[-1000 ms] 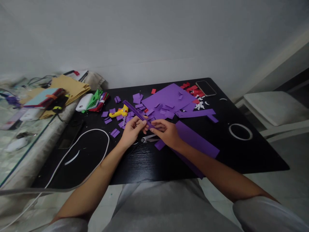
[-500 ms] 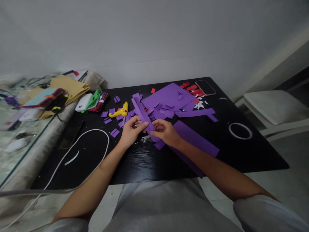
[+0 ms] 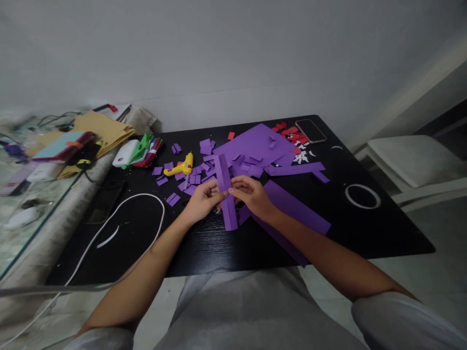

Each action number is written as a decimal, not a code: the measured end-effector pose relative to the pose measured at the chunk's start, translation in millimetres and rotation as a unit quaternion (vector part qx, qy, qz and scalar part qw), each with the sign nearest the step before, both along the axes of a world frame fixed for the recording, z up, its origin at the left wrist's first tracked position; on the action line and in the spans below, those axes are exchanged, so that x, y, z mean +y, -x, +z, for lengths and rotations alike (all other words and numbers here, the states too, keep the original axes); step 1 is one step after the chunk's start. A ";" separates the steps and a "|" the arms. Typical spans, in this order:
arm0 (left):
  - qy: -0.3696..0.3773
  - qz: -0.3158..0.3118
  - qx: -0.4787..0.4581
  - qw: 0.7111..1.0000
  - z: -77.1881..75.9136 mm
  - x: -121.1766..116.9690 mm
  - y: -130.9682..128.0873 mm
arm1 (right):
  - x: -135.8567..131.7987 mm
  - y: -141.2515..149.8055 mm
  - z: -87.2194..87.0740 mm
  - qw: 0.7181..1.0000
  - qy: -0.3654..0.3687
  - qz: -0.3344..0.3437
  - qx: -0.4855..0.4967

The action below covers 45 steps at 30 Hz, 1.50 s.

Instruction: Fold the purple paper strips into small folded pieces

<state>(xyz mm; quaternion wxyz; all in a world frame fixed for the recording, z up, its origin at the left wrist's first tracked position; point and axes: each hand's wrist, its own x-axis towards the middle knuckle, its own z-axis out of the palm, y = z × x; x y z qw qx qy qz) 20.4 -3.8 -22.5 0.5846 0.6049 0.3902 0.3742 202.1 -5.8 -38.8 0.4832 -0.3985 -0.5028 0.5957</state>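
A long purple paper strip (image 3: 228, 214), creased lengthwise, is held up between my two hands above the black table. My left hand (image 3: 202, 200) grips its left edge with the thumb on the front and the fingers behind. On the opposite edge, my right hand (image 3: 251, 194) pinches the strip near its middle. Behind the strip lie many small folded purple paper pieces (image 3: 173, 199) and a yellow glue gun (image 3: 183, 166). Scissors under the hands are mostly hidden.
Purple sheets (image 3: 299, 209) lie under my right forearm and farther back. Red and white scraps (image 3: 301, 154) sit beside a phone (image 3: 310, 131). A tape ring (image 3: 363, 196) rests at right. A white cable (image 3: 163, 214) loops at left, near bundled coloured paper (image 3: 148, 151).
The purple strip has turned from a slant to nearly upright, its lower end now nearer me. Both hands have shifted slightly along with it and still hold it.
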 end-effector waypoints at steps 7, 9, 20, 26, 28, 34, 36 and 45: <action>0.030 -0.048 0.035 0.998 -5.1 0.0 1.3 | 2.4 -0.2 -4.1 0.999 -0.035 -0.015 -0.030; 0.029 -0.028 0.028 0.999 -6.7 0.4 1.7 | 3.4 0.2 -3.9 1.000 -0.005 -0.025 -0.007; 0.019 0.004 0.001 1.000 -8.2 -0.5 -1.2 | 4.6 -4.7 7.3 0.994 0.082 -0.018 0.072; -0.068 0.086 0.023 0.994 1.9 -3.7 1.3 | 5.5 -7.7 15.0 0.975 0.153 0.064 0.149; -0.098 0.113 0.028 0.988 2.8 -4.3 2.5 | 4.6 -8.6 18.4 0.968 0.172 0.102 0.153; -0.159 0.151 0.048 0.974 -1.9 -5.6 5.2 | 3.2 -10.9 18.8 0.967 0.154 0.145 0.145; -0.171 0.143 0.050 0.974 -2.2 -5.0 6.6 | 3.6 -10.8 16.5 0.969 0.144 0.149 0.137; -0.245 0.083 0.043 0.965 -0.3 -2.7 7.7 | 1.2 0.5 2.3 0.999 -0.015 0.030 -0.006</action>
